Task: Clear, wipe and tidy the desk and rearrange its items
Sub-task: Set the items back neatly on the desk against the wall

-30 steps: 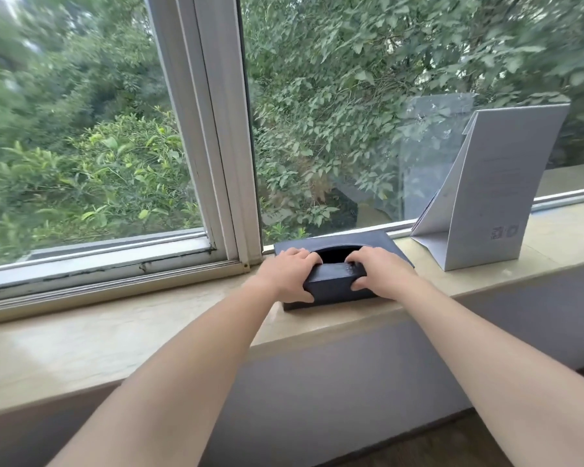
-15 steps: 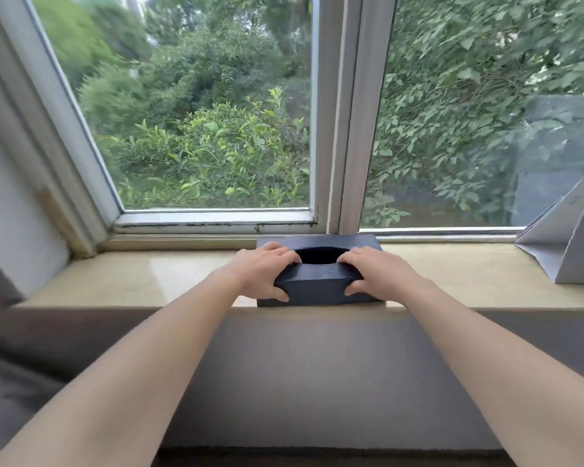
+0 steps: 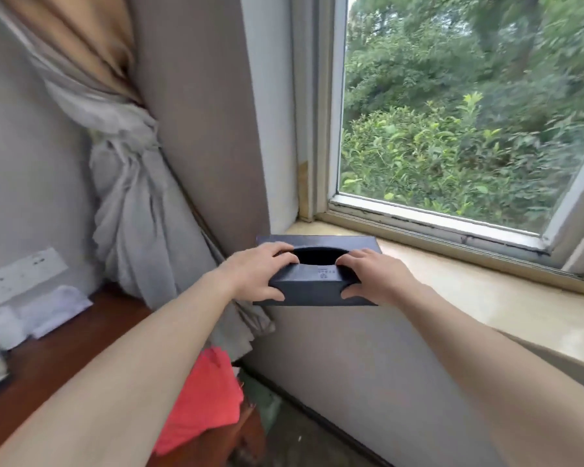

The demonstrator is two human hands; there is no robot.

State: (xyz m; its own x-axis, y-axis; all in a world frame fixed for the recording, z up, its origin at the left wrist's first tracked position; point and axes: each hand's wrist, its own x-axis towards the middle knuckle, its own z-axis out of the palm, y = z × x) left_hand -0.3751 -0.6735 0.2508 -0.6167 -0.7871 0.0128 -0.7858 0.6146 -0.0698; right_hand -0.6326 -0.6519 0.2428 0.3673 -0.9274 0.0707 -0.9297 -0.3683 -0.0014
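Room corner, desk side to window side. Far left: white socket plate (image 3: 21, 276) on the wall, blurred white folded items (image 3: 53, 310) below it on the brown wooden desk (image 3: 64, 362). Next, a grey knotted curtain (image 3: 129, 197) hangs against the wall, with red fabric (image 3: 203, 399) low beside the desk edge. Centre: my left hand (image 3: 260, 274) grips the left end of the dark tissue box (image 3: 317, 288), fingers curled over the top by the oval opening, thumb on the front face. My right hand (image 3: 375, 281) grips the right end the same way. Box sits level at the far left end of the stone windowsill (image 3: 486, 305), by the wall corner, near edge at the sill's front lip; can't tell if it's resting or lifted. Right: window frame (image 3: 435, 227), green bushes outside.
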